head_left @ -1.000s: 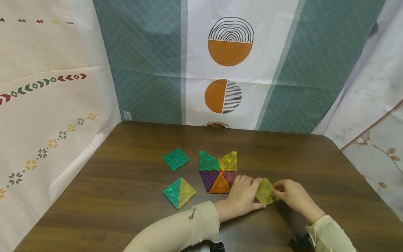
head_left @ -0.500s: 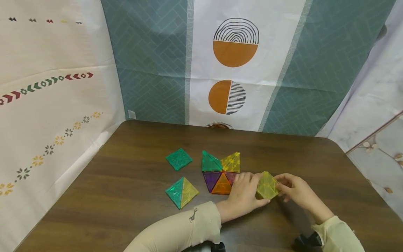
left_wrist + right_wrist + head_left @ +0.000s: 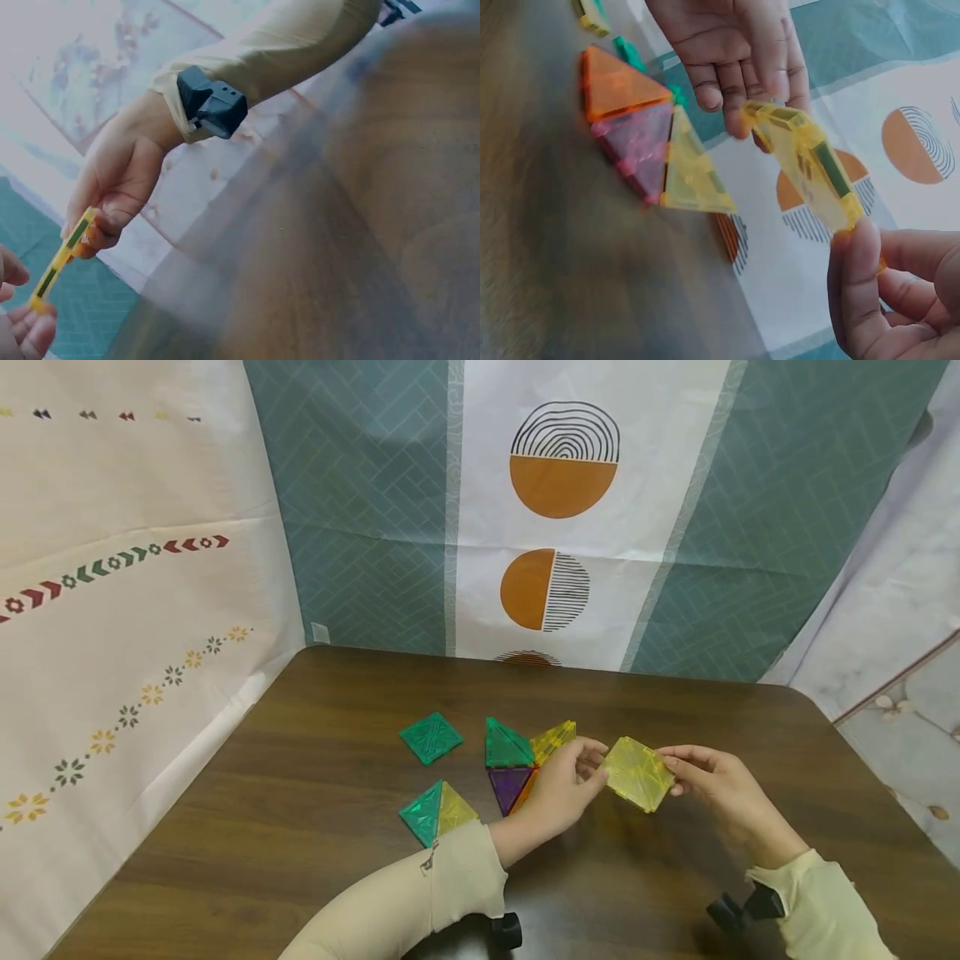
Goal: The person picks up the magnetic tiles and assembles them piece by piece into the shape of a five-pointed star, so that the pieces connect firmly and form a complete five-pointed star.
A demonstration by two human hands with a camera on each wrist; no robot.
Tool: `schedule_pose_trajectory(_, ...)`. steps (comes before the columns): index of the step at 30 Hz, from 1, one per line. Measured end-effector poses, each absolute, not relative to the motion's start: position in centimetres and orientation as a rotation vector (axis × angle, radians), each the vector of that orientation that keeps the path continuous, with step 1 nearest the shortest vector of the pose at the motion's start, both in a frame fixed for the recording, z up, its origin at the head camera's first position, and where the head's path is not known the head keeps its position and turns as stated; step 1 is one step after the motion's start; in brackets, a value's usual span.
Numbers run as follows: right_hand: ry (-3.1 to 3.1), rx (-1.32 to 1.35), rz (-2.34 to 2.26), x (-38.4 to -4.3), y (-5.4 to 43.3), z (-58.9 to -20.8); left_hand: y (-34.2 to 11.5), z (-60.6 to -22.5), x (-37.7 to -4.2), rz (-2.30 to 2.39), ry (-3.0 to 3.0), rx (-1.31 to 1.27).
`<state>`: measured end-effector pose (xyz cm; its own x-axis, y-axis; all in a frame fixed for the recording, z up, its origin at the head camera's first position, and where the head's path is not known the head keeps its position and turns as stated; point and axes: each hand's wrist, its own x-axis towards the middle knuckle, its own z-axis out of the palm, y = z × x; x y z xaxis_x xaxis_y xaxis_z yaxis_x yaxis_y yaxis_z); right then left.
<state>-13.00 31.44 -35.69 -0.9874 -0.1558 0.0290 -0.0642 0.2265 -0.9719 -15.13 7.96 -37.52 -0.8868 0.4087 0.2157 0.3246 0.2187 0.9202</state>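
Note:
A square yellow magnetic tile (image 3: 637,774) is held tilted above the table, its edge toward me in the left wrist view. My right hand (image 3: 716,789) pinches its right corner between thumb and fingers. At the opposite corner, my left hand (image 3: 562,785) has thumb and fingertips on the tile. Left of that hand lies a joined group of triangles: a green tile (image 3: 507,743), a yellow one (image 3: 553,741), a purple one (image 3: 509,787) and an orange one (image 3: 622,84). The pink triangle (image 3: 637,142) shows in the right wrist view but is hidden by my left hand in the head view.
A green square (image 3: 431,738) lies at the left of the brown table (image 3: 300,827). Nearer me is a square of green and yellow halves (image 3: 437,812), partly covered by my left sleeve. Patterned cloths (image 3: 360,527) hang behind and at both sides.
The yellow tile has risen from the table and moved slightly away from me, turning as both hands lift it. My left hand has gone from lying low beside it to touching its corner.

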Motion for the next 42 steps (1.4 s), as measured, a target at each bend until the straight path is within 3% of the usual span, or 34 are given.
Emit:
schedule_pose_trajectory(10, 2.309, -0.340, -1.966, -14.3, 30.5, -34.6, 6.5, -37.4, -15.7, 1.985, 2.063, 0.555)
schedule_pose_trajectory(17, 2.327, -0.308, -1.893, -15.1, 29.9, -34.7, 5.9, -37.6, -15.1, 1.907, 2.168, 0.660)
schedule_pose_trajectory(42, 2.177, -0.371, -1.639, -18.1, 27.5, -37.3, 5.3, -39.8, -13.0, 0.667, 3.251, 1.176)
